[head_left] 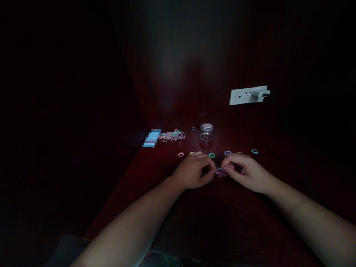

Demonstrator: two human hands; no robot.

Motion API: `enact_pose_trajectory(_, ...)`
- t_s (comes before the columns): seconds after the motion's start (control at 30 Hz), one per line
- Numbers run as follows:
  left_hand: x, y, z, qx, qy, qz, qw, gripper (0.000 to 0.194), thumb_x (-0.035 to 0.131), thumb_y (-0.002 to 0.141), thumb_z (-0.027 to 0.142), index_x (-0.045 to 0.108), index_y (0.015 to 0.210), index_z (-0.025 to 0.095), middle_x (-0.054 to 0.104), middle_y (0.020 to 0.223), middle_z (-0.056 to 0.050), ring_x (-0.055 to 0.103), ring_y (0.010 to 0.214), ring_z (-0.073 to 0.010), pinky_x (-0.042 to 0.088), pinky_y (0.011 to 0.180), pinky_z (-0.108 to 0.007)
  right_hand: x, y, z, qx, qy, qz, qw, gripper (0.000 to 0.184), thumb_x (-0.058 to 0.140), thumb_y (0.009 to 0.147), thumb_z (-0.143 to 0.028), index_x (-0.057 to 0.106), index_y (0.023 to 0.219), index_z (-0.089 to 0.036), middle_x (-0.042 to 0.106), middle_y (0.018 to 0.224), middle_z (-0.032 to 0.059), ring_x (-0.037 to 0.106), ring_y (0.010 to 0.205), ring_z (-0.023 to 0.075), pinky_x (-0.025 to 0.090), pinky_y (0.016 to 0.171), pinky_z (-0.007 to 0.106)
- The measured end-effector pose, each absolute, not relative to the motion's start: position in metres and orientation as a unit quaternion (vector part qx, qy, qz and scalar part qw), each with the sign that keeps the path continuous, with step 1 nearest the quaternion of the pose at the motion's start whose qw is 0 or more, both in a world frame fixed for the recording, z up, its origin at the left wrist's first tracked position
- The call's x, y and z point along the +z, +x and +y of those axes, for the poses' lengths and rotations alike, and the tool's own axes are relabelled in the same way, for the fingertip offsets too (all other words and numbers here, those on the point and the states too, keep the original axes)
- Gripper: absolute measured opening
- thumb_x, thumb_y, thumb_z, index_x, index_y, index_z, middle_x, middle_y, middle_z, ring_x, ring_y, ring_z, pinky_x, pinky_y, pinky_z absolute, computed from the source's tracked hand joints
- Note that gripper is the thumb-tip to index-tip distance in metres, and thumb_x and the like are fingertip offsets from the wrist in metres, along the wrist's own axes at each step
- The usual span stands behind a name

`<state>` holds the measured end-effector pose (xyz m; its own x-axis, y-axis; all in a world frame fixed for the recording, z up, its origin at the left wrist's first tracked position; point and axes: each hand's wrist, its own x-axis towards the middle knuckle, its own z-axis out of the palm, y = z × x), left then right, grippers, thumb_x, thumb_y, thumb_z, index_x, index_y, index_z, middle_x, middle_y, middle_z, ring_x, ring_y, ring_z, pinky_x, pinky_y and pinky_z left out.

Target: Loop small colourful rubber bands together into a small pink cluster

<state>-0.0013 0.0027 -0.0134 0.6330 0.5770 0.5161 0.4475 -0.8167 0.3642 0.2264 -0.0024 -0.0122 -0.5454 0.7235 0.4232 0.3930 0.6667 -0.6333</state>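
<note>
My left hand point(195, 170) and my right hand point(245, 171) meet just above the dark red table, thumb and forefinger pinched on each. Between their fingertips stretches a thin pale hair elastic point(218, 169). A small cluster of pinkish elastics point(221, 174) shows right beneath the fingers; the dim light hides how many it holds. Beyond the hands runs a row of small elastics: a pink one point(181, 155), a yellow one partly behind my left hand, green ones point(211, 155), purple ones point(227, 152) partly behind my right hand, a reddish one point(240, 153) and a blue one point(254, 151).
A loose heap of mixed-colour elastics point(172, 135) lies at the back left, beside a lit, pixelated phone-like screen point(151, 138). A clear lidded jar point(206, 134) stands near the wall, a single elastic point(194, 128) left of it. A wall socket point(248, 95) holds a plug.
</note>
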Motion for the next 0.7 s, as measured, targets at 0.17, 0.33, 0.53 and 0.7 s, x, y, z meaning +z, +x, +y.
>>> enact_pose_trajectory(0.17,-0.0128,-0.0013,0.0025,0.320,0.899,0.282,0.099,0.006,0.058,0.087,0.023,0.064,0.086,0.021,0.070,0.088,-0.002,0.062,0.086,-0.0178,0.046,0.082,-0.033,-0.0115,0.2262,-0.0028,0.231,-0.333,-0.846,0.346,0.020,0.057,0.092,-0.030,0.062,0.077,-0.018,0.055,0.065,0.0003,0.050,0.058,0.0126,0.040,0.053,0.024)
enact_pose_trajectory(0.33,-0.0130,-0.0012,0.0024,0.324,0.898,0.281,0.100,0.005,0.058,0.087,0.022,0.064,0.086,0.021,0.070,0.088,-0.001,0.061,0.086,-0.0178,0.046,0.081,-0.032,-0.0119,0.2270,-0.0025,0.233,-0.328,-0.849,0.343,0.018,0.055,0.093,-0.027,0.061,0.078,-0.019,0.054,0.065,-0.0005,0.049,0.058,0.0123,0.041,0.055,0.025)
enact_pose_trajectory(0.53,-0.0126,-0.0015,0.0023,0.322,0.899,0.278,0.103,0.007,0.057,0.088,0.023,0.063,0.086,0.021,0.070,0.089,-0.001,0.061,0.086,-0.0179,0.046,0.082,-0.033,-0.0135,0.2278,-0.0020,0.237,-0.331,-0.849,0.336,0.016,0.055,0.092,-0.026,0.061,0.079,-0.018,0.055,0.066,-0.0003,0.049,0.058,0.0122,0.041,0.054,0.025)
enact_pose_trajectory(0.7,-0.0124,-0.0017,0.0019,0.317,0.901,0.277,0.104,0.007,0.057,0.088,0.023,0.064,0.086,0.021,0.069,0.088,-0.001,0.061,0.086,-0.0176,0.046,0.082,-0.033,-0.0124,0.2281,-0.0020,0.245,-0.336,-0.849,0.325,0.016,0.054,0.092,-0.027,0.060,0.079,-0.019,0.055,0.065,-0.0004,0.049,0.058,0.0124,0.041,0.054,0.024)
